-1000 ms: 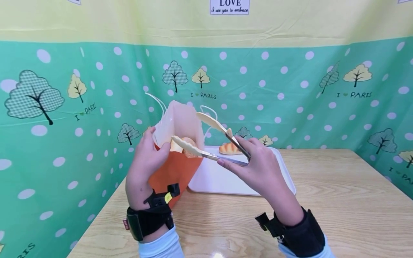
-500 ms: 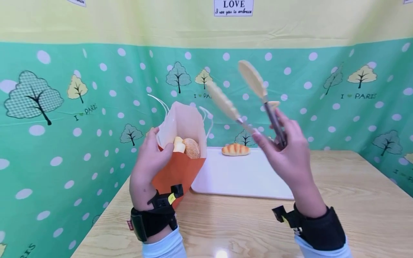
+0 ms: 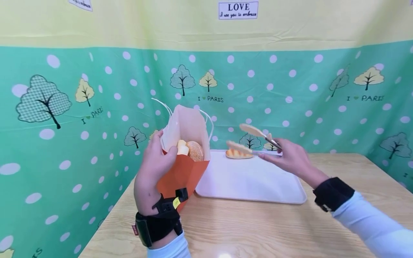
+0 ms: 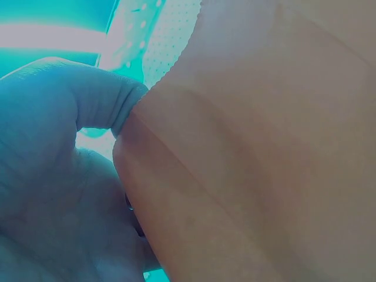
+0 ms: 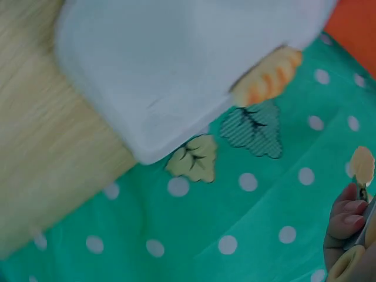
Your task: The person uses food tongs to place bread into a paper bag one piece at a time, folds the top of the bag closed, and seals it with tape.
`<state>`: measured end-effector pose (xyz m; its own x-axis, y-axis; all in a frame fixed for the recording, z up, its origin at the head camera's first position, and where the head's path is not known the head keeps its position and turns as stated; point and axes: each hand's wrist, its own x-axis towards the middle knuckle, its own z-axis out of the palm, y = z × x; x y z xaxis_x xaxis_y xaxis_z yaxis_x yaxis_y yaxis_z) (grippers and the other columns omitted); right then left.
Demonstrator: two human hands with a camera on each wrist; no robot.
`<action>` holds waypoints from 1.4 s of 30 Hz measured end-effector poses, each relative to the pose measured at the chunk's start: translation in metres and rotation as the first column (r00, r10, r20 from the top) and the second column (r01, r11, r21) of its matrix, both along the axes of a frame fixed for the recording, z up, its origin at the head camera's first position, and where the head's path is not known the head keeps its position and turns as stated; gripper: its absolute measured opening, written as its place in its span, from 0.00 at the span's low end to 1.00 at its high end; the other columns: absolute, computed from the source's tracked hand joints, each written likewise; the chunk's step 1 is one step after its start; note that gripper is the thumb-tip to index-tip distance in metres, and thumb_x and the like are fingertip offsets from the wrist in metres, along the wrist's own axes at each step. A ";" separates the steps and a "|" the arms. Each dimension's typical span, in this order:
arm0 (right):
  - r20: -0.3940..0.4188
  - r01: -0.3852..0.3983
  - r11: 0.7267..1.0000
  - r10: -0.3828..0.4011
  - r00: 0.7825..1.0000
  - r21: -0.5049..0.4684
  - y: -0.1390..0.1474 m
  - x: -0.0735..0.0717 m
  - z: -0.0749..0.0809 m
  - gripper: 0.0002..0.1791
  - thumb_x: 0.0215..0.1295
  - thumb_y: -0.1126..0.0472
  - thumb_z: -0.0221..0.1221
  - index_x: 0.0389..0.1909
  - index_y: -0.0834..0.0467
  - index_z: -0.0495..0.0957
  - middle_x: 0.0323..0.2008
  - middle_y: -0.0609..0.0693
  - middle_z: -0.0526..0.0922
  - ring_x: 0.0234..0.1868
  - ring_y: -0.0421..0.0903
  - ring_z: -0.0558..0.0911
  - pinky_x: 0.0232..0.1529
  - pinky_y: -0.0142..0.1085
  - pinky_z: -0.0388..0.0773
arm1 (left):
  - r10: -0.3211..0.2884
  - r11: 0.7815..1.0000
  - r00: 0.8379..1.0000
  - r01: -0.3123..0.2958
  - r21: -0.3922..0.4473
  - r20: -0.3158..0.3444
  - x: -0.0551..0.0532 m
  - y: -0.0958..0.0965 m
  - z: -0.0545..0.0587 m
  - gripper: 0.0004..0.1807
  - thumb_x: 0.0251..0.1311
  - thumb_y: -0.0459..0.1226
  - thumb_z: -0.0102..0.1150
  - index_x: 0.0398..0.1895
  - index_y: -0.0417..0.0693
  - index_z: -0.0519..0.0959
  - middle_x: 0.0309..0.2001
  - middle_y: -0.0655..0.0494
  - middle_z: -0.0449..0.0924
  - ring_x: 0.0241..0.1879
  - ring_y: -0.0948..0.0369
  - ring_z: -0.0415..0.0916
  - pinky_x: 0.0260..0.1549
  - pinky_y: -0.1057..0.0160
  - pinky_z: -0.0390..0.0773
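Observation:
My left hand (image 3: 156, 161) grips the rim of an orange paper bag (image 3: 184, 172) with a white inside. The left wrist view shows the fingers bent at the edge of the bag wall (image 4: 264, 147). A round sesame bun (image 3: 195, 151) and a pale piece of bread (image 3: 182, 147) show in its mouth. My right hand (image 3: 292, 156) holds food tongs (image 3: 253, 130) with cream tips, spread apart. Their lower tip overlaps a ridged bread roll (image 3: 239, 155) in the head view. That roll lies at the back edge of a white tray (image 3: 251, 182).
The tray rests on a wooden table (image 3: 226, 222), right beside the bag. White cord handles (image 3: 209, 123) stick up from the bag. Close behind the table hangs a green and yellow printed curtain (image 3: 290, 89).
My right hand has lifted the tongs away from the bag's mouth, swung them right, and lowered them over the tray near the roll. My left hand keeps its place on the bag.

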<state>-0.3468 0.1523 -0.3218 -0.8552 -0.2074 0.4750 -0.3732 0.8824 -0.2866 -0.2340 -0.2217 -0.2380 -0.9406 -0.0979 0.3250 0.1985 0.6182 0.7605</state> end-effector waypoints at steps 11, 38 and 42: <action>-0.096 -0.044 0.881 0.100 0.990 0.470 0.033 -0.050 -0.010 0.32 0.47 0.31 0.58 0.28 0.59 0.76 0.17 0.48 0.71 0.14 0.43 0.66 0.11 0.33 0.62 | 0.008 1.000 1.000 -0.008 0.002 0.013 0.002 0.003 -0.002 0.39 0.62 0.39 0.43 0.73 0.40 0.40 0.70 0.38 0.51 0.59 0.44 0.59 0.52 0.42 0.74; -0.170 -0.031 0.806 0.161 0.972 0.590 0.027 -0.001 -0.037 0.31 0.50 0.31 0.55 0.10 0.54 0.64 0.09 0.45 0.62 0.08 0.41 0.59 0.07 0.32 0.56 | 0.016 1.000 1.000 -0.016 -0.013 0.017 0.001 -0.002 -0.011 0.37 0.63 0.40 0.42 0.73 0.44 0.42 0.60 0.40 0.61 0.18 0.53 0.59 0.25 0.58 0.66; -0.278 -0.001 0.812 0.201 0.939 0.583 0.027 0.014 -0.045 0.32 0.47 0.32 0.58 0.10 0.55 0.61 0.09 0.45 0.57 0.07 0.40 0.54 0.08 0.31 0.49 | 0.015 1.000 1.000 -0.015 -0.028 0.023 0.001 -0.003 -0.008 0.37 0.63 0.41 0.41 0.73 0.45 0.41 0.54 0.40 0.64 0.16 0.56 0.57 0.25 0.59 0.66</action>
<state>-0.3332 0.1791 -0.3668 -0.6402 -0.6002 0.4795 -0.4497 0.7989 0.3995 -0.2331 -0.2248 -0.2461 -0.9466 -0.1034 0.3055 0.1712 0.6417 0.7476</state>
